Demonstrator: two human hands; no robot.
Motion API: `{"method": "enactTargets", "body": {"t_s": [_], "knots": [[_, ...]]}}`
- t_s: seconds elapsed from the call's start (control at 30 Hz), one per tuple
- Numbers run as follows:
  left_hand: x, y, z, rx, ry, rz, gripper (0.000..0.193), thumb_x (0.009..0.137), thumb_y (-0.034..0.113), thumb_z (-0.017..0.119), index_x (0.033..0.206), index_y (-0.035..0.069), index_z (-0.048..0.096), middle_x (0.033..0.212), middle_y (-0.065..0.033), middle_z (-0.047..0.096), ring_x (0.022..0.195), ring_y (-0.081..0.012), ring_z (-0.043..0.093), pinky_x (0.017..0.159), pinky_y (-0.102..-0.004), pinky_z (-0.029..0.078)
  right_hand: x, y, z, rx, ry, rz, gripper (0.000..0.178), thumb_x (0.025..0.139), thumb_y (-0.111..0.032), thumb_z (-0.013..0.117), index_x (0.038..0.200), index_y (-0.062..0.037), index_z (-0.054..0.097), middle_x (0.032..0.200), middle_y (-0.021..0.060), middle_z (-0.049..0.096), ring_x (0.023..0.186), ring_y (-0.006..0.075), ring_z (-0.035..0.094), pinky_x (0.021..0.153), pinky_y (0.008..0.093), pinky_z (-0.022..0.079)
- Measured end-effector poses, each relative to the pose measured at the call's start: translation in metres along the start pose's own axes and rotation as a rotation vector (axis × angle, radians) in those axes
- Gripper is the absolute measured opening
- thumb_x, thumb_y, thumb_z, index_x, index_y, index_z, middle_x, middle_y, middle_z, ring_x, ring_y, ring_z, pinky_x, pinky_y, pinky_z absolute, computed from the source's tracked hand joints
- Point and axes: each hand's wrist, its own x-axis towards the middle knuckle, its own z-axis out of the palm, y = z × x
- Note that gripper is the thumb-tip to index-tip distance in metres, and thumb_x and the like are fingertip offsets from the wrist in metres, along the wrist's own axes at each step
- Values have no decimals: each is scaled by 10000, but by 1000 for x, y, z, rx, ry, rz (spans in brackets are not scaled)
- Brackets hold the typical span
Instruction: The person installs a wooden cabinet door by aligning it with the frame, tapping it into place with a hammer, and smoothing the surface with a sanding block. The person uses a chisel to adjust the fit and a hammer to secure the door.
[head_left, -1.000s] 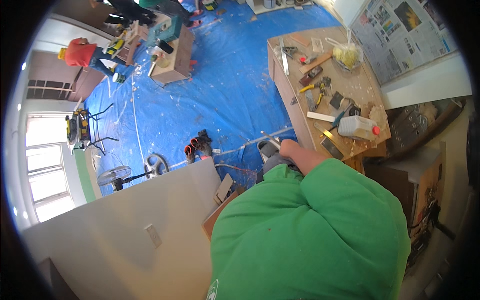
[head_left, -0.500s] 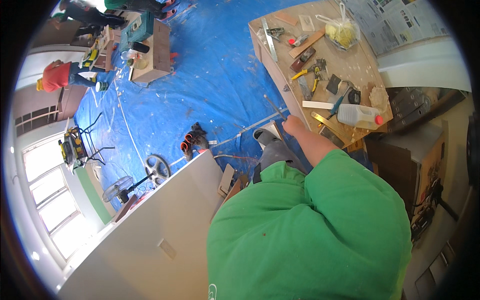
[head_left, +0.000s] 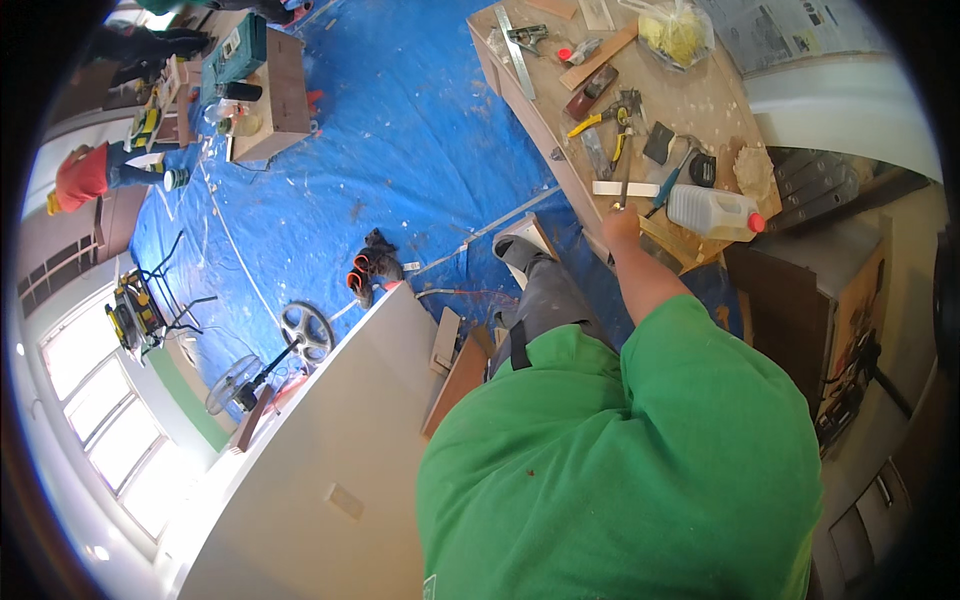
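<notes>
One rod (head_left: 625,190), seemingly in right-hand fingers (head_left: 620,214).

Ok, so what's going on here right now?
The person in the green shirt has their right hand over the near edge of the wooden worktop, holding a slim stick-like item whose kind I can't make out. It crosses in front of a white strip, left of a red-capped jug. Their left hand is out of view. Someone in a red top is across the room.
</notes>
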Motion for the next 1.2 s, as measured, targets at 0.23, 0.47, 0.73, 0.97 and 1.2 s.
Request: {"method": "enactTargets", "body": {"t_s": [0.23,0.47,0.73,0.97,1.2], "knots": [[10,16,6,-15,22,-26,875,853,479,796,1465,38,354,1383,-211,540,1172,-407,593,954,-460,511,34,6,19,147,118,52,377,909,-186,560,1164,91,552,1105,345,662,1048,499,641,920,519,504],[18,27,8,-14,46,-79,918,855,488,791,1495,42,307,1413,-214,519,1190,-415,582,969,-459,504,55,-17,16,272,98,213,376,950,-192,563,1158,121,542,1129,354,648,1066,495,643,927,523,515],[31,38,2,6,83,-143,968,857,498,785,1528,46,253,1447,-216,495,1212,-424,569,987,-458,496,114,1,50,345,259,245,402,920,-201,556,1163,118,534,1127,372,641,1048,514,643,944,532,510],[46,13,-26,70,180,-292,1013,858,507,780,1557,50,206,1476,-219,474,1230,-432,558,1002,-457,489,148,7,49,509,139,410,512,888,-199,596,1304,79,487,1245,301,613,1118,410,636,994,460,500],[62,-23,-56,130,243,-463,1059,860,515,775,1586,54,159,1506,-221,454,1249,-440,546,1017,-456,481,178,56,51,35,90,279,519,911,-312,565,1238,88,515,1186,278,638,1062,426,662,948,510,525]]}}
